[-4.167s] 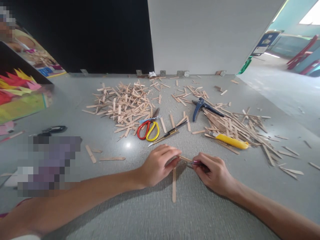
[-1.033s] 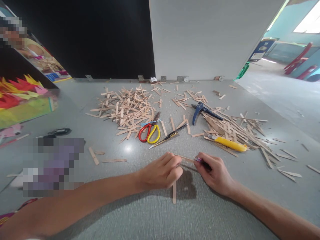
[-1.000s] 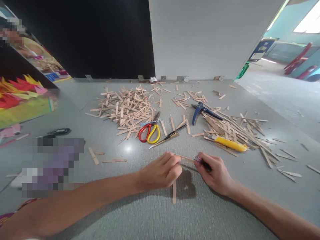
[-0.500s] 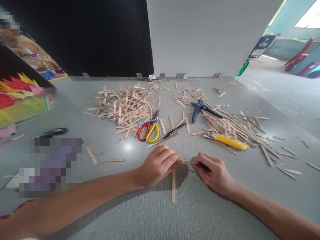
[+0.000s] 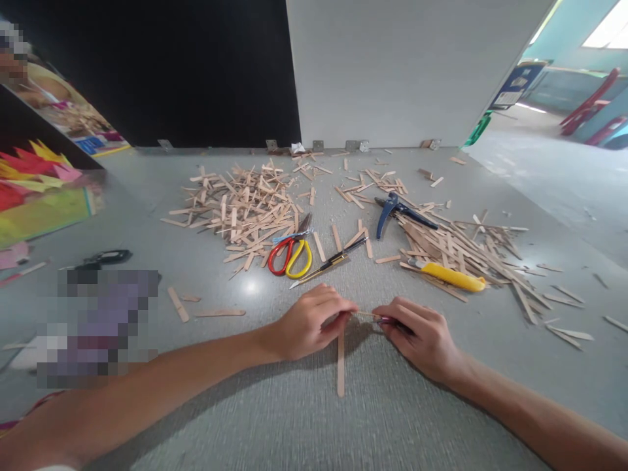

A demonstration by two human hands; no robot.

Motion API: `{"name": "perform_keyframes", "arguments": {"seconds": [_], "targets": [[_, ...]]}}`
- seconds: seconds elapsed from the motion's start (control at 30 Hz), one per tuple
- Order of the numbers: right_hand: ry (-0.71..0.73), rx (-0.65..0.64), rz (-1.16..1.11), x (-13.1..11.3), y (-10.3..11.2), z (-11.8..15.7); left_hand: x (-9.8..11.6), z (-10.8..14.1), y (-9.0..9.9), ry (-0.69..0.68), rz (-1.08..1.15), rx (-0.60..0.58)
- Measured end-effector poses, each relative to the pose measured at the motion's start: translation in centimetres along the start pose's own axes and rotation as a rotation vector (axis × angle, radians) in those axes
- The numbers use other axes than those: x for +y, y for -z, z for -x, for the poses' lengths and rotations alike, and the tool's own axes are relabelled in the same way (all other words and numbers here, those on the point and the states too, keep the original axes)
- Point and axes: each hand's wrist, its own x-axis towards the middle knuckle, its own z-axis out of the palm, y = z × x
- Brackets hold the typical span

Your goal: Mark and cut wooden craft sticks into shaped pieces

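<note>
At the frame's lower centre, the left hand (image 5: 314, 324) pinches a thin wooden stick (image 5: 366, 313); the right hand (image 5: 419, 333), fingers curled, grips a mostly hidden dark object (image 5: 401, 326) at its right end.

This looks like an indoor craft room, though whether it belongs to a school or a workshop cannot be told. Heaped wooden sticks (image 5: 245, 209), scissors (image 5: 296, 239) and a yellow cutter (image 5: 454, 277) cover the middle of the grey desk (image 5: 367, 432), with bright pointed paper (image 5: 29, 167) at the left edge. Another person (image 5: 46, 82) sits among more sticks at upper left; a window (image 5: 608, 29) lights the upper right.
</note>
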Motion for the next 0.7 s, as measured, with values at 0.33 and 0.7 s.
{"name": "perform_keyframes", "arguments": {"seconds": [0.33,0.7], "targets": [[-0.016,0.049,0.015,-0.2,0.1,-0.1,-0.4,0.2,-0.2,0.016,-0.027,0.014],[-0.069,0.206,0.156,-0.1,-0.5,-0.1,1.3,-0.1,0.0,0.494,0.226,-0.031]]}}
